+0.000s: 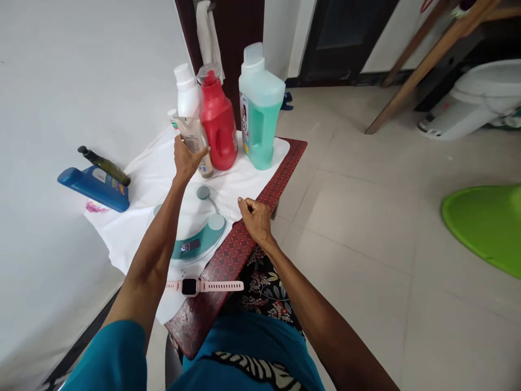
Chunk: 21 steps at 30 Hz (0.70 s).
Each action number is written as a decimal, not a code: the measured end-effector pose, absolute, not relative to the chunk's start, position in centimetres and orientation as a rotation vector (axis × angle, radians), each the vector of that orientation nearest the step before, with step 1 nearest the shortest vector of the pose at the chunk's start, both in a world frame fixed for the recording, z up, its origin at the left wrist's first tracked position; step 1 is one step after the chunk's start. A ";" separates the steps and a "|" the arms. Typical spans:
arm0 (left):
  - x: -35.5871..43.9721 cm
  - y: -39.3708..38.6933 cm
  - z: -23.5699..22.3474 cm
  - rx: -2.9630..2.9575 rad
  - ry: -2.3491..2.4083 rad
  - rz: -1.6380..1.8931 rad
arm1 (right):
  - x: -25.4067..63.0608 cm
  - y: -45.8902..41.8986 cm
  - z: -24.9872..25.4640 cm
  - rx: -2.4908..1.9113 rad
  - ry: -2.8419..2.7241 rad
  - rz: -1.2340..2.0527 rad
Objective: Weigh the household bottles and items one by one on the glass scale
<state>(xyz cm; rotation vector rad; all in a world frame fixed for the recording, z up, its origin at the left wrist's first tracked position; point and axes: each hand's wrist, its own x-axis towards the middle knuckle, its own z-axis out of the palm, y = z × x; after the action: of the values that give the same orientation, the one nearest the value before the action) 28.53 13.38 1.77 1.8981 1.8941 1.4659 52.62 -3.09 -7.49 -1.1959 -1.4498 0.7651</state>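
My left hand [187,161] is closed round a beige squeeze tube [194,133], which stands upright on its cap end close to a red jug-shaped bottle [218,127]. Behind the tube is a white bottle [188,93]. A teal bottle [264,127] with a pale cap stands to the right of the red one. My right hand [256,218] is curled into a loose fist at the table's edge, with nothing visible in it. Between my arms lies a round glass weighing scale [207,238] with a small display, partly covered by my left forearm.
A pink-strapped smartwatch [189,287] lies at the table's near side. Blue [97,187] and dark green [106,166] bottles lean at the left wall. White cloth [136,231] covers much of the red-patterned table [234,243]. A green plastic object [484,222] and white bucket [480,92] are at right.
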 end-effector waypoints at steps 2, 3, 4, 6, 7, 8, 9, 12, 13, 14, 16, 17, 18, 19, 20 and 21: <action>29.5 13.3 2.4 1.780 1.981 1.469 | 52.6 -3.1 -7.4 -1.189 -1.439 0.765; 29.9 13.0 2.9 1.732 2.001 1.485 | 52.7 -3.1 -7.4 -1.188 -1.433 0.765; 30.2 12.5 3.7 1.706 1.999 1.518 | 52.7 -3.1 -7.3 -1.189 -1.428 0.766; 30.3 10.7 5.9 1.692 1.979 1.616 | 52.7 -3.1 -7.3 -1.192 -1.425 0.771; 30.0 9.5 7.1 1.708 1.966 1.668 | 52.7 -3.1 -7.3 -1.192 -1.425 0.774; 29.4 8.0 8.3 1.749 1.948 1.705 | 52.8 -3.1 -7.3 -1.192 -1.428 0.776; 28.6 6.4 9.4 1.811 1.916 1.735 | 52.8 -3.1 -7.4 -1.195 -1.428 0.778; 25.9 0.3 11.3 2.047 1.837 1.652 | 52.9 -3.2 -7.5 -1.217 -1.423 0.783; 25.2 -1.8 11.4 2.072 1.853 1.619 | 52.9 -3.3 -7.5 -1.228 -1.424 0.788; 24.6 -3.8 11.1 2.073 1.887 1.567 | 53.0 -3.3 -7.5 -1.239 -1.428 0.794; 24.1 -7.3 9.9 2.008 1.951 1.491 | 53.0 -3.4 -7.5 -1.258 -1.441 0.800; 24.1 -8.7 9.0 1.964 1.968 1.459 | 53.1 -3.4 -7.5 -1.265 -1.449 0.800; 24.2 -9.8 8.2 1.923 1.973 1.440 | 53.1 -3.4 -7.5 -1.272 -1.454 0.798; 24.4 -10.5 7.4 1.891 1.969 1.426 | 53.1 -3.4 -7.5 -1.278 -1.458 0.796; 24.6 -11.0 6.7 1.869 1.964 1.415 | 53.1 -3.5 -7.5 -1.282 -1.459 0.795; 24.8 -11.2 6.1 1.858 1.964 1.407 | 53.1 -3.5 -7.5 -1.286 -1.457 0.793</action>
<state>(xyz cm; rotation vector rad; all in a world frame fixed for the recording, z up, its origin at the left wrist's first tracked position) 24.83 -11.23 6.11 1.8580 1.9636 1.4071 53.08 -3.54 -7.48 -1.2861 -1.4575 0.7932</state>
